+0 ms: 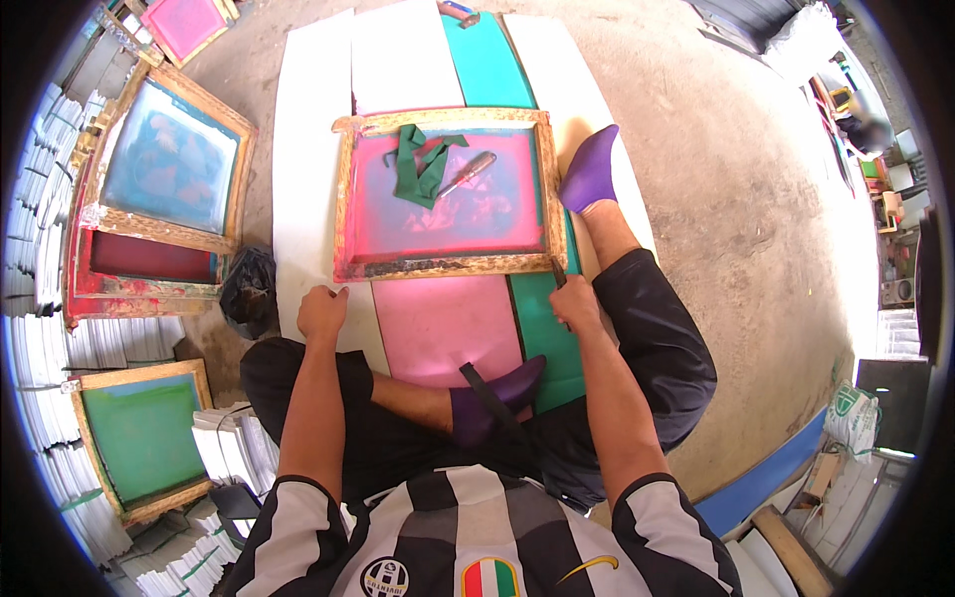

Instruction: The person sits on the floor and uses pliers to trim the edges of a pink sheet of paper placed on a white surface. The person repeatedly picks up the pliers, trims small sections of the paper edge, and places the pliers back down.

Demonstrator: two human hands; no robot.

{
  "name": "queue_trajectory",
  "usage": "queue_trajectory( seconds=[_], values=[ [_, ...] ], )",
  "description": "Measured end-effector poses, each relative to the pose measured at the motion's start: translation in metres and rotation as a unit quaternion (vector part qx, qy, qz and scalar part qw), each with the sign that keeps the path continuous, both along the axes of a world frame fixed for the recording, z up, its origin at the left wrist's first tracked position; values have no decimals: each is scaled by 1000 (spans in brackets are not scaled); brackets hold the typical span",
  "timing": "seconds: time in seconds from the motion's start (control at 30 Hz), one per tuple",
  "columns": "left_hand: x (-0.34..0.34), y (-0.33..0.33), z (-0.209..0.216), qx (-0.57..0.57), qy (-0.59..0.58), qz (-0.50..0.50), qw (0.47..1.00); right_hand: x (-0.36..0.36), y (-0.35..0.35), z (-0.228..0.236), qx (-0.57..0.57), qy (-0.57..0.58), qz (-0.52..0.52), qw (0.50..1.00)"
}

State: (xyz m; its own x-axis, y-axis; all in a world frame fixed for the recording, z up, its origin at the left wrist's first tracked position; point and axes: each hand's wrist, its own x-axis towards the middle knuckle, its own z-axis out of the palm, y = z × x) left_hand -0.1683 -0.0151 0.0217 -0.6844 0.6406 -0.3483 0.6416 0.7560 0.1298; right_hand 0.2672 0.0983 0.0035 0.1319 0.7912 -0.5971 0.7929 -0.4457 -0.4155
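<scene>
A wooden screen-printing frame with a pink and blue mesh lies flat in front of me. A folded green cloth strip and a screwdriver rest on its mesh. My right hand is closed around a narrow dark tool, whose tip meets the frame's near right corner; its exact kind is unclear. Near the frame's near left corner, my left hand is curled into a loose fist above the white panel, apart from the frame. Nothing shows in its fingers.
White, pink and green panels lie under the frame. My purple-socked foot sits by its right side. More screen frames, a black plastic bag and paper stacks stand at left. At the far end lies a hammer-like tool.
</scene>
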Motion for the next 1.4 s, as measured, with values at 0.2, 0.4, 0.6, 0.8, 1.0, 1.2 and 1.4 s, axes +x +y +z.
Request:
queue_trajectory(
  seconds=[0.2,0.4,0.6,0.8,1.0,1.2,1.4],
  values=[
    [7,6,-1,31,0,12,999,22,-5,-51,111,-22,45,993],
    [3,3,-6,52,-3,6,999,15,-11,-43,10,204,-92,975],
    [24,0,-9,165,-73,-85,980,10,-21,-38,7,304,-92,948],
    [122,17,-4,380,-265,-293,836,-37,-47,13,-36,287,74,954],
    [168,14,-10,368,-372,-233,820,-72,-71,36,-82,323,138,933],
    [159,1,-18,371,-323,-241,836,-79,-76,29,-151,386,144,898],
    [133,-6,-24,320,-213,-231,894,-82,-75,31,-119,362,217,899]
  ],
)
